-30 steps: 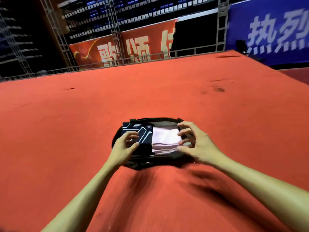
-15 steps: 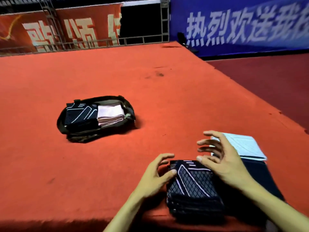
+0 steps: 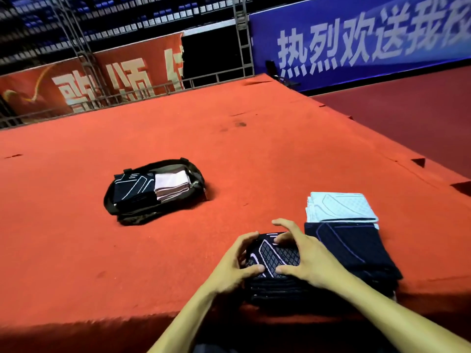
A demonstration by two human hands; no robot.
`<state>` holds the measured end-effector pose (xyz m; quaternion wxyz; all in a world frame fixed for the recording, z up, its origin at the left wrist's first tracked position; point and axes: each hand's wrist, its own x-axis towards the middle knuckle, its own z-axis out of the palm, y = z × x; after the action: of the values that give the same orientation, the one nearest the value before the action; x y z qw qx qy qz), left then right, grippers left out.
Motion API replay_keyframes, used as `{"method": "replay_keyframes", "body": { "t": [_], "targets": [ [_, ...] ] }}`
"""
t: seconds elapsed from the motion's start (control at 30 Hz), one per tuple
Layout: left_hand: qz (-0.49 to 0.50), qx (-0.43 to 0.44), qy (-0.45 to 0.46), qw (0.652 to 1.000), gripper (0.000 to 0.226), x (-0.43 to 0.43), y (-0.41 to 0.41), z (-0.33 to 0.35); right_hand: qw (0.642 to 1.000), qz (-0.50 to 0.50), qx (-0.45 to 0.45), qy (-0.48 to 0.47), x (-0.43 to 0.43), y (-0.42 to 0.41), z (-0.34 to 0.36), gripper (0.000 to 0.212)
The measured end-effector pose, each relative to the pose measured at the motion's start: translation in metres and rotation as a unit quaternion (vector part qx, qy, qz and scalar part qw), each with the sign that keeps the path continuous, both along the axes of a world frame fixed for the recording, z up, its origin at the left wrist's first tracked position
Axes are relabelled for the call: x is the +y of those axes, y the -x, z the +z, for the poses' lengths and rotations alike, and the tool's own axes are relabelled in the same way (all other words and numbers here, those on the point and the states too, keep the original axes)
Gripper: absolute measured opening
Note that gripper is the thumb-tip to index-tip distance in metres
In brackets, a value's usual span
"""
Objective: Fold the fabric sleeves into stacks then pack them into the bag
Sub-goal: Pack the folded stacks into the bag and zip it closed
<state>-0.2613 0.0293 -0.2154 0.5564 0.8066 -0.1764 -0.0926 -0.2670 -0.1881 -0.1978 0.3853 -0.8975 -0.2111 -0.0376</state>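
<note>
A stack of black folded sleeves with white line patterns (image 3: 274, 261) sits at the near edge of the red platform. My left hand (image 3: 233, 263) grips its left side and my right hand (image 3: 305, 258) grips its right side, thumbs on top. To the right lies a second dark stack (image 3: 356, 248), and behind that a pale blue-white stack (image 3: 341, 207). The dark open bag (image 3: 196, 179) lies farther left on the platform, holding a black patterned stack (image 3: 133, 187) and a pink stack (image 3: 172, 184) side by side.
The red carpeted platform (image 3: 229, 149) stretches wide around the bag. Its right edge drops to a dark red floor (image 3: 407, 110). Metal railings and red and blue banners stand behind. The near edge runs just under my wrists.
My hands left the bag and came to the near black stack. Half a second ago they hovered over it with fingers spread; now both grip its sides.
</note>
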Motion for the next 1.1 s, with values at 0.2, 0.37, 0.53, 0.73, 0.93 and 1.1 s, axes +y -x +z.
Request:
{"method": "replay_keyframes", "body": {
  "t": [0.2,0.37,0.53,0.73,0.93,1.1],
  "targets": [
    [0.0,0.006,-0.008,1.0,0.065,-0.004,0.0,0.002,1.0,0.005,0.01,-0.024,-0.008,-0.003,-0.006,0.103],
    [0.027,0.052,0.049,0.997,0.061,-0.003,-0.003,0.001,0.999,0.01,0.01,-0.029,-0.01,-0.004,-0.009,0.103],
    [0.04,0.043,0.062,0.996,0.057,-0.011,0.0,0.002,0.999,0.008,0.01,-0.033,-0.012,-0.004,-0.011,0.104],
    [0.039,0.016,0.066,0.997,0.05,-0.013,-0.002,0.001,0.999,0.007,0.019,-0.046,-0.014,-0.002,-0.012,0.103],
    [0.039,-0.015,0.117,0.992,0.046,0.003,-0.012,0.002,0.991,0.013,0.027,-0.132,-0.011,-0.01,0.007,0.094],
    [0.073,-0.024,0.137,0.988,0.052,0.061,-0.028,0.013,0.994,0.052,-0.004,-0.094,0.035,-0.038,0.036,0.086]
  ]
}}
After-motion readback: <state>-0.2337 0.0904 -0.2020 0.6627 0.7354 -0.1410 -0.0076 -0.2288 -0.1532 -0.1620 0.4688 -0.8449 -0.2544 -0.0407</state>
